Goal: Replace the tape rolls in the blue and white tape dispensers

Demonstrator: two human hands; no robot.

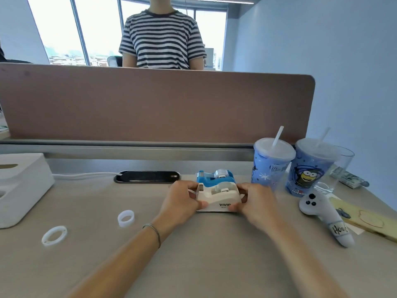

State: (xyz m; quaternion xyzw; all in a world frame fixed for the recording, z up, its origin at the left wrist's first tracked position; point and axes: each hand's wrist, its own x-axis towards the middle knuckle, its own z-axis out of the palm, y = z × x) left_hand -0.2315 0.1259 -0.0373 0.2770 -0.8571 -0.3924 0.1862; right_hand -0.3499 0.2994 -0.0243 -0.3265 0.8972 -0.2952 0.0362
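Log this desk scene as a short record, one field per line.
left hand: grips cutter end of white dispenser
right hand: grips its other end
blue dispenser: directly behind the white one, roll fitted
loose rings: two on desk, left of hands
cups: two, right side, with straws

Both bare forearms reach forward from the bottom edge and converge toward the middle. The left hand (182,198), a thin band on its wrist, has its fingers curled and thumb pointing inward, clasping the left end of the white dispenser (217,197). The right hand (255,203) mirrors it, fingers wrapped over the right end and thumb pressed low on the near side.
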